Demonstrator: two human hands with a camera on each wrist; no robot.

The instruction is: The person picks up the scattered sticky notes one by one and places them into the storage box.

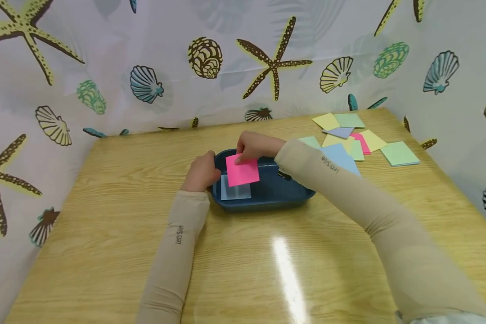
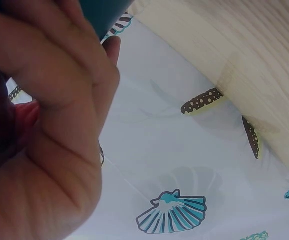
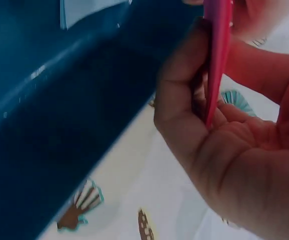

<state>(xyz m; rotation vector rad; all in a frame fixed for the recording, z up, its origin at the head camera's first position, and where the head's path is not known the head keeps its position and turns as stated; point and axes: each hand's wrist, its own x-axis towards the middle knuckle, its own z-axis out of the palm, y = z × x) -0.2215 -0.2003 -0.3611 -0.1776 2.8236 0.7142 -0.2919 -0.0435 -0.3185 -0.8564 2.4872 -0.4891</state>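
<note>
A dark blue oval plastic bin (image 1: 263, 206) sits on the table, with a pale blue sticky note pad (image 1: 236, 192) lying inside its left end. My left hand (image 1: 201, 173) grips the bin's left rim, its fingers curled over the edge; the left wrist view shows the same hand (image 2: 49, 115) close up. Over the bin's left part, my right hand (image 1: 259, 146) pinches a pink sticky note pad (image 1: 243, 173) between thumb and fingers. Seen edge-on in the right wrist view, the pink pad (image 3: 217, 60) stands upright in that hand (image 3: 234, 160).
To the right of the bin lie several sticky note pads, among them a light blue one (image 1: 340, 157), a green one (image 1: 400, 154) and a yellow one (image 1: 373, 140). The wooden table (image 1: 125, 193) meets a shell-printed cloth (image 1: 166, 108) at its back and sides.
</note>
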